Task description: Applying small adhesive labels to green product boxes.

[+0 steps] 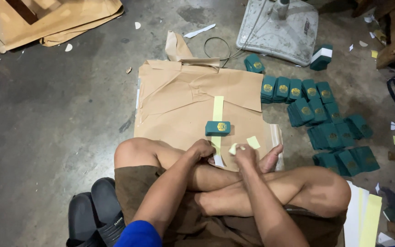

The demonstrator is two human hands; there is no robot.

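Right hand curled, fingertips pinched on a small pale yellow paper scrap, thin and crumpled looking. Left hand fisted just beside it, closed on a white paper bit that pokes out below the knuckles. Both hands sit over crossed bare legs, at the near edge of a flattened brown cardboard sheet, creased and matte, lying on the concrete floor. A second small yellow square lies on the cardboard just beside the right hand. Just past the hands, near but apart, a small green booklet with a gold emblem lies flat across a long pale yellow strip stuck down the cardboard. To the right of the cardboard, many same green booklets in rows and short stacks on the floor. Farther out, a grey metal base plate with a black cable loop. Black sandals at lower left, yellow and white sheets at lower right. Floor grey, rough, dotted with paper scraps.
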